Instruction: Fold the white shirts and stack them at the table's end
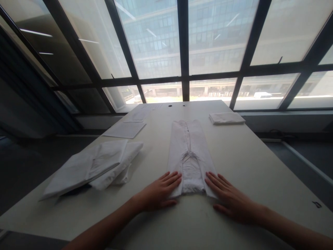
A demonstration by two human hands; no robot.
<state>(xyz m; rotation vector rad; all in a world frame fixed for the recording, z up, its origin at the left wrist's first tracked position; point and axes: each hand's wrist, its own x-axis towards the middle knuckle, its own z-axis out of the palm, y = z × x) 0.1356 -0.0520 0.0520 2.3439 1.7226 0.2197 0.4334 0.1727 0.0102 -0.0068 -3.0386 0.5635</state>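
A white shirt (191,139) lies folded into a long strip down the middle of the table, its collar end toward me. The sides are turned in and meet along a centre line, leaving an opening with wrinkled cloth near the collar. My left hand (161,191) lies flat with its fingertips on the shirt's near left corner, thumb on the tabletop. On the near right corner rests my right hand (229,198), fingers stretched out and slightly spread. Neither hand grips the cloth.
White garments (91,166) are piled loosely on the left of the white table (247,163). Paper sheets (125,130) lie behind them. A neatly folded white cloth (227,118) sits at the far right edge. Windows (156,41) stand beyond the table's far end.
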